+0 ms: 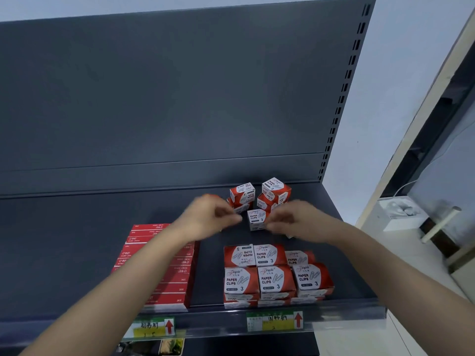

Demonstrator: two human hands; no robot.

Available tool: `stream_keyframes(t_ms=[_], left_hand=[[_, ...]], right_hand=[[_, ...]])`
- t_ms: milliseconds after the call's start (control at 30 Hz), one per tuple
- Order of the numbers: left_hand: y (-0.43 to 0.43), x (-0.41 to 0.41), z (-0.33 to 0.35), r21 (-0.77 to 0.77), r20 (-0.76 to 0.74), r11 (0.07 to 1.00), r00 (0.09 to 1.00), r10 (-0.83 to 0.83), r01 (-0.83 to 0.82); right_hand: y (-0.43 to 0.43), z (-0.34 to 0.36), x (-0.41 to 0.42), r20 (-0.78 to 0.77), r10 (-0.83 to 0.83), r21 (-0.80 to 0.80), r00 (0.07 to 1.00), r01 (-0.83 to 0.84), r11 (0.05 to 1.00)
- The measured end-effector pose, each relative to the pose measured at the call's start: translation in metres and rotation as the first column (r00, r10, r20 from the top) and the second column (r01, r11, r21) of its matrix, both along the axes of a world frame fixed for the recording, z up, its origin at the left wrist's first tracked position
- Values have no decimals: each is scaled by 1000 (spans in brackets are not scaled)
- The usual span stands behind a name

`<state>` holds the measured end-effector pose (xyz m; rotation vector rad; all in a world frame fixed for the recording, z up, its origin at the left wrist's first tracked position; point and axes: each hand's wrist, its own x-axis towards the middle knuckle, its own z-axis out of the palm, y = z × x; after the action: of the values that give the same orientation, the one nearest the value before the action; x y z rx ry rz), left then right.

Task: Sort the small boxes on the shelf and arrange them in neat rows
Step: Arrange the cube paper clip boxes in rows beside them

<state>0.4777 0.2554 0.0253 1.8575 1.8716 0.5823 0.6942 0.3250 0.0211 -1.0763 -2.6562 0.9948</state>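
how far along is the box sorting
Roughly halfway, I'd say. Done: the flat red boxes are stacked front left, and the front rows of paper clip boxes look neat. In hand: the left hand and right hand flank a loose box; blur hides any grip. Left: the tumbled back pile.

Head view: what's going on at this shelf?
A person reaches the left hand and right hand toward a loose cluster of red-and-white cardboard paper clip boxes at the back of the dark grey metal shelf. Motion blur hides any grip. In front stand neat rows of the same boxes.
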Motion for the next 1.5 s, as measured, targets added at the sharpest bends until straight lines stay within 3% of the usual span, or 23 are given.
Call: stream_keyframes(t_ms=[100, 200, 400, 733, 833, 967, 1167, 1333, 1500], left_hand=[[15, -15, 4, 160, -131, 957, 956, 263, -241], [25, -13, -4, 56, -323, 962, 907, 270, -267], [32, 4, -15, 23, -474, 974, 856, 207, -223], [22, 10, -15, -5, -399, 987, 906, 144, -159], [16, 10, -10, -34, -343, 989, 931, 123, -143], [11, 8, -8, -83, -264, 993, 963, 57, -82], [16, 9, -15, -177, -279, 984, 956, -86, 37], [17, 8, -21, -191, -296, 974, 939, -176, 123], [16, 0, -21, -252, -218, 960, 960, -179, 122]], right_hand=[[20, 10, 0, -223, -280, 171, 934, 320, 932], [35, 9, -10, -241, -391, 277, 888, 449, 849], [53, -15, -29, -47, -421, 334, 906, 411, 848], [30, 0, -20, 49, -316, 389, 948, 273, 880], [19, 9, -6, 51, -277, 329, 959, 246, 912], [4, 18, 17, 169, -173, 176, 970, 143, 974], [-8, 21, 30, 308, -9, 64, 951, -11, 998], [-10, 17, 33, 263, 57, -82, 963, -36, 996], [-6, 13, 36, 219, 54, -152, 974, -21, 988]])
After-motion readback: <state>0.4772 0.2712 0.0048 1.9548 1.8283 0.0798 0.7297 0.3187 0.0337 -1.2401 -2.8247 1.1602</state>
